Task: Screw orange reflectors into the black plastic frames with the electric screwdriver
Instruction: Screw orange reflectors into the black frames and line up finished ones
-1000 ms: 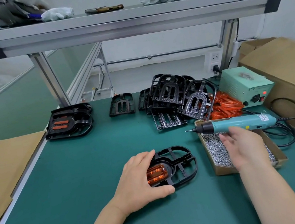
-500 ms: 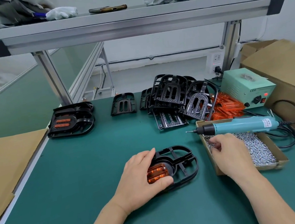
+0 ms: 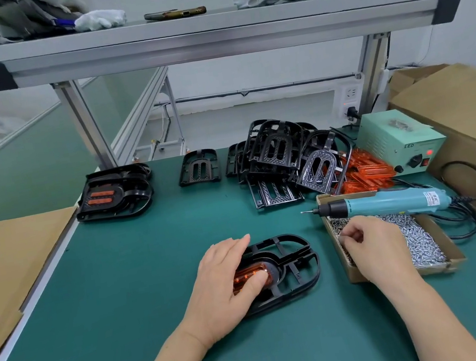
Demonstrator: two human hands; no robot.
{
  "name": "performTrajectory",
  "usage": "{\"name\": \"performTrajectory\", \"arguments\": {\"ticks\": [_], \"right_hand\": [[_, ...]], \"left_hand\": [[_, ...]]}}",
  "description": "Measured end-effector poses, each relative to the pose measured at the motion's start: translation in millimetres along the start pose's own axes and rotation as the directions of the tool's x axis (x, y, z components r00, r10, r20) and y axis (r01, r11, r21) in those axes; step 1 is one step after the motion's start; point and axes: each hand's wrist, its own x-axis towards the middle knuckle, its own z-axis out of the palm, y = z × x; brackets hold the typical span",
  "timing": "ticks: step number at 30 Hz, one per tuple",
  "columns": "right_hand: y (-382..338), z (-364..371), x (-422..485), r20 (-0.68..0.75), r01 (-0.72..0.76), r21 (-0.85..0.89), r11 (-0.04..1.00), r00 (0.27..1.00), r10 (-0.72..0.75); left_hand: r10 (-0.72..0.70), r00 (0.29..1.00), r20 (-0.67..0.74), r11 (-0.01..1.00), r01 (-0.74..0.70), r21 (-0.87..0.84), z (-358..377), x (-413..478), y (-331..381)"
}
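left hand (image 3: 225, 283) flat, pinning reflector (image 3: 246, 275) in frame (image 3: 297, 260) on counter (image 3: 123, 294) | right hand (image 3: 374, 249) in screw box (image 3: 455, 260), fingers (image 3: 348, 237) curled, we can't tell if holding | screwdriver (image 3: 391, 202) just beyond right hand, axis left-right, bit toward frame

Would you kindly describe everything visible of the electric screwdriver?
The electric screwdriver is a tool with a teal, plastic-looking body, a black nose and a thin metal bit pointing left. It lies on its side across the far end of the cardboard screw box, with a white label near its rear, where a black cable leaves it. No hand touches it; the right hand is nearer, over the screws.
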Motion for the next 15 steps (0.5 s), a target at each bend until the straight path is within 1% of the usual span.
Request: {"name": "performTrajectory", "arguments": {"ticks": [3, 5, 7, 8, 9, 10, 12, 14, 15], "right_hand": [[0.5, 1.1, -1.1, -0.092, 0.030, 0.036, 0.999, 0.995, -0.026], [-4.6, -0.6, -2.9, -0.177, 0.059, 0.104, 0.993, 0.983, -0.040], [-15.4, -2.8, -6.6, -0.249, 0.109, 0.246, 0.963, 0.967, -0.045], [-22.8, -3.1, -8.8, -0.260, 0.130, 0.347, 0.929, 0.965, -0.038], [-31.5, -2.5, -11.5, -0.240, 0.133, 0.458, 0.879, 0.971, -0.022], [-41.0, -0.9, -14.6, -0.188, 0.115, 0.571, 0.813, 0.982, -0.007], [-61.5, 5.7, -22.8, -0.027, 0.025, 0.757, 0.653, 1.000, -0.008], [-79.6, 15.5, -30.7, 0.131, -0.099, 0.852, 0.514, 0.991, -0.026], [-87.0, 20.6, -33.8, 0.184, -0.151, 0.874, 0.461, 0.982, -0.028]], "left_hand": [[-0.017, 0.995, -0.099, 0.999, 0.013, -0.037, -0.2, -1.4, 0.8], [-0.010, 0.981, -0.193, 0.999, 0.003, -0.038, -0.5, -2.2, 1.2], [0.009, 0.959, -0.284, 0.999, -0.018, -0.029, -0.5, -2.7, 1.0], [0.018, 0.948, -0.319, 0.999, -0.027, -0.021, -0.4, -2.8, 0.8], [0.026, 0.938, -0.345, 0.999, -0.032, -0.012, -0.3, -2.7, 0.6], [0.032, 0.930, -0.366, 0.999, -0.036, -0.004, -0.2, -2.8, 0.2], [0.050, 0.915, -0.401, 0.999, -0.048, 0.014, 0.3, -2.9, -0.6], [0.077, 0.898, -0.434, 0.997, -0.067, 0.038, 0.4, -2.7, -1.5], [0.093, 0.888, -0.450, 0.996, -0.079, 0.051, 0.4, -2.4, -2.1]]}}
